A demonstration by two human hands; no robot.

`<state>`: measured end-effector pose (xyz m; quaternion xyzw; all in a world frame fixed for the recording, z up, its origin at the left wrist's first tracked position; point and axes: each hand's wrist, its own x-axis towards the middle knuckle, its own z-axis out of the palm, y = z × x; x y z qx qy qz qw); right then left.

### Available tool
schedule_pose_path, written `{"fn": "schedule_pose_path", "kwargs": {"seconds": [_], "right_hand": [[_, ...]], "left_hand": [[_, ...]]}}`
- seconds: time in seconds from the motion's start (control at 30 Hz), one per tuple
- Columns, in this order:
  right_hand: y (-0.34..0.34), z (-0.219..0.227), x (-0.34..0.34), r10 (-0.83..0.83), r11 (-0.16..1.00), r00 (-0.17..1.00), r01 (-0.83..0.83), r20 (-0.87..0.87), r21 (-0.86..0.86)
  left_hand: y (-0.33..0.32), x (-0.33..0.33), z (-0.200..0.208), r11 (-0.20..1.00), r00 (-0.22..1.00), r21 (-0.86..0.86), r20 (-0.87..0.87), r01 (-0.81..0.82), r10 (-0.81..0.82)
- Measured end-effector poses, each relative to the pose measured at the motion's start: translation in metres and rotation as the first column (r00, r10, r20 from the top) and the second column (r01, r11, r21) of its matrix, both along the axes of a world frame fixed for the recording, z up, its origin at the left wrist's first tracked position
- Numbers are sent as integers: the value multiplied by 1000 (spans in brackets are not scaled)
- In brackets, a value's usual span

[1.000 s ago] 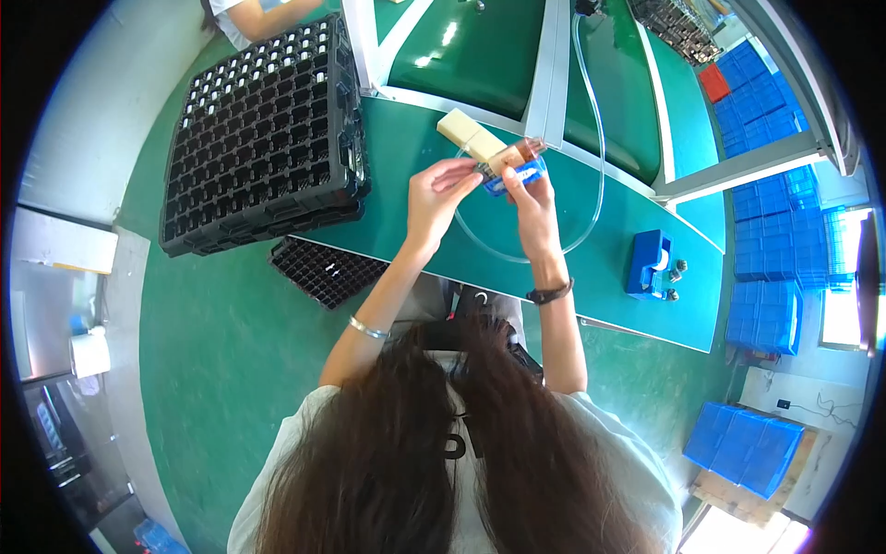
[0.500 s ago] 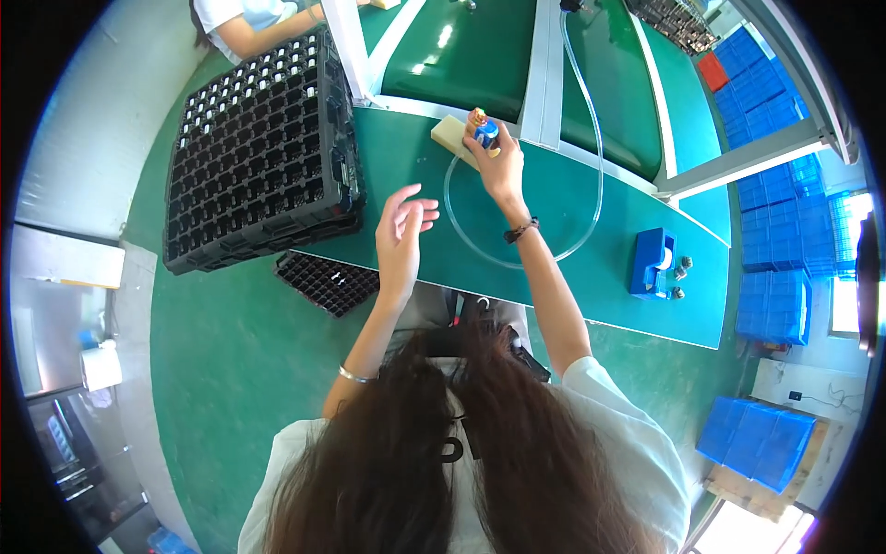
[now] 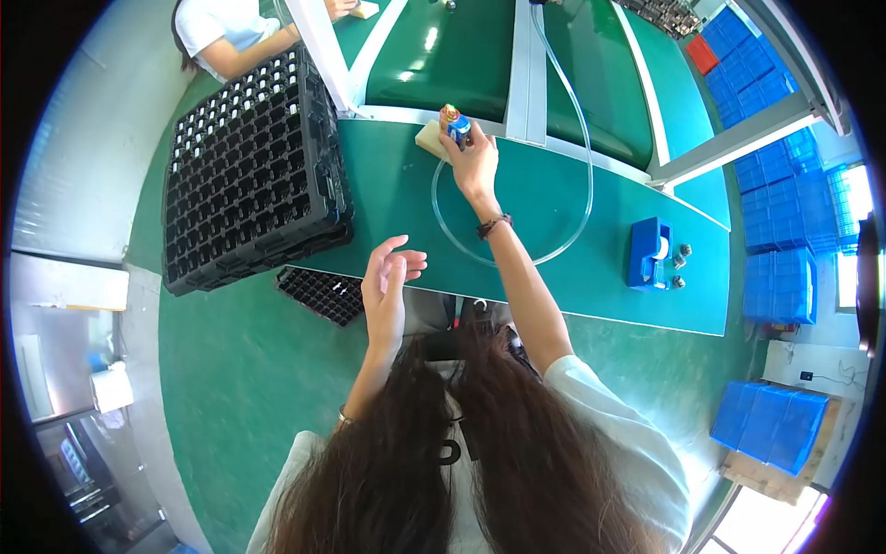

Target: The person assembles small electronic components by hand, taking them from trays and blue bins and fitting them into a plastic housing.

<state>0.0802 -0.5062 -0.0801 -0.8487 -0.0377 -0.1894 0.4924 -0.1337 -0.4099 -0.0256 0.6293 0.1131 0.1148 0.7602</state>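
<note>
At the far side of the green table, my right hand (image 3: 473, 164) is closed round a small blue cylinder with an orange-red top (image 3: 457, 127). Its exact kind is not clear, and my fingers hide part of its body. A pale yellow foam block (image 3: 428, 139) lies just beside and under that hand. From the block area a clear hose (image 3: 517, 266) loops across the table beneath my right forearm. My left hand (image 3: 386, 291) hovers over the table's near edge, empty, fingers apart and slightly curled.
Tall stacked black compartment trays (image 3: 249, 175), white pieces in the far rows, stand on the left. Another black tray (image 3: 323, 294) sits lower, below the table edge. A blue tape dispenser (image 3: 649, 254) and small metal parts (image 3: 681, 261) are at right. A co-worker's arm (image 3: 254, 57) shows far left.
My left hand has drawn back toward me, to the table's near edge. My right hand still holds the blue cylinder by the foam block. The whole view has shifted slightly.
</note>
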Motion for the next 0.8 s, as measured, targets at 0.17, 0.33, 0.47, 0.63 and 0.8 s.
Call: {"fn": "schedule_pose_path", "kwargs": {"seconds": [0.17, 0.33, 0.47, 0.63, 0.8], "right_hand": [[6, -3, 8, 25, 1000, 997, -26, 69, 14], [6, -1, 8, 5, 998, 1000, -3, 20, -67], [1, 1, 3, -36, 986, 999, 36, 1, -165], [-8, -1, -2, -51, 981, 998, 46, -22, -188], [-13, 3, -9, -63, 982, 997, 55, -39, -183]], "left_hand": [[-3, -5, 4, 1000, 1000, -8, -3, 9, -9], [-4, -6, 8, 1000, 1000, -13, 13, 20, -20], [-3, -7, 10, 1000, 1000, 5, 23, 19, -19], [-3, -8, 12, 999, 999, -6, 26, 31, -31], [-5, -10, 9, 999, 999, -27, 13, 42, -42]]}}
